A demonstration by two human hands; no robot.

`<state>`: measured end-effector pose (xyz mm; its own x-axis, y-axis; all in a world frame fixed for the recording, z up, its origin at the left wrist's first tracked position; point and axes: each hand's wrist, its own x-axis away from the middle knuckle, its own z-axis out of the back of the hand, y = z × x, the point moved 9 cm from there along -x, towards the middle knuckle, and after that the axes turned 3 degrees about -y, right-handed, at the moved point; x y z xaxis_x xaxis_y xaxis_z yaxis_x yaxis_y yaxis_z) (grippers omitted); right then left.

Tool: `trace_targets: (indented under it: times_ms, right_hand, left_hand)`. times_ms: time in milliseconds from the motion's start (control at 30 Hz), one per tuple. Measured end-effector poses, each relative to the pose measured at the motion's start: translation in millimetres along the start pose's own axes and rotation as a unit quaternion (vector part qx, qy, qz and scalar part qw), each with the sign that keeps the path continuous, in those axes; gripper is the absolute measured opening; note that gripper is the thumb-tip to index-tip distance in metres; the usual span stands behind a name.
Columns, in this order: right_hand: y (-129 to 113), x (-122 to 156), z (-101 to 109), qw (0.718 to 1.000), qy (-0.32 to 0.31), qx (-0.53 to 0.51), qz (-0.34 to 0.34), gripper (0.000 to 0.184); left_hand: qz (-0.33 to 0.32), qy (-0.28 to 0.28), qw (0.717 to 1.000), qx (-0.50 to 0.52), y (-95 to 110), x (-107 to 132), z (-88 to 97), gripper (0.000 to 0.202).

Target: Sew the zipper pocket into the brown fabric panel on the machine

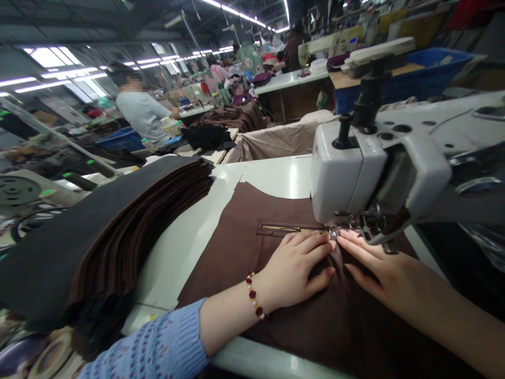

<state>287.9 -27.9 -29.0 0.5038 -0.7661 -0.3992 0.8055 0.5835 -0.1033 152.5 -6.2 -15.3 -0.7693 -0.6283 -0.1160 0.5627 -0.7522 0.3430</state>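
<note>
left hand [294, 268] and right hand [394, 276] | fingers [311, 243] flat, lightly spread, pinching nothing | brown panel [232, 258] under them on the bench [177, 268], soft and limp (best held flat, beside the zipper [292, 229]) | sewing machine [355, 168] just past the fingertips

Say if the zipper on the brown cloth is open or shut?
Shut. The gold zipper shows one thin line of closed teeth, with no gap, running up to the left hand beside the sewing machine.

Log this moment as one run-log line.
left hand: on brown fabric panel | right hand: on panel near gold-toned zipper end | nearby: sewing machine head, stacked brown panels
</note>
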Motion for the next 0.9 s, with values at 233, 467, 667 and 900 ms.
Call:
trace_targets:
  times_ms: [233, 467, 667, 900]
  right_hand:
    - [2.4, -5.1, 4.5, 1.000, 0.014, 0.003, 0.001, 0.040]
    - [3.3, -6.7, 7.7, 1.000, 0.031, 0.002, 0.006, 0.038]
    - [8.6, -4.9, 0.0, 1.000, 0.021, -0.003, 0.006, 0.039]
    - [11.6, -6.1, -1.1, 1.000, 0.003, 0.005, -0.012, 0.040]
  left_hand:
    - [-0.005, 0.013, 1.000, 0.010, -2.8, -3.9, 0.1, 0.036]
    - [-0.008, 0.008, 1.000, 0.004, -6.5, -6.3, 0.5, 0.032]
    - [-0.015, 0.009, 1.000, -0.006, -8.0, -6.5, 0.1, 0.036]
    - [-0.023, 0.027, 0.999, -0.012, -7.4, -5.5, 2.2, 0.038]
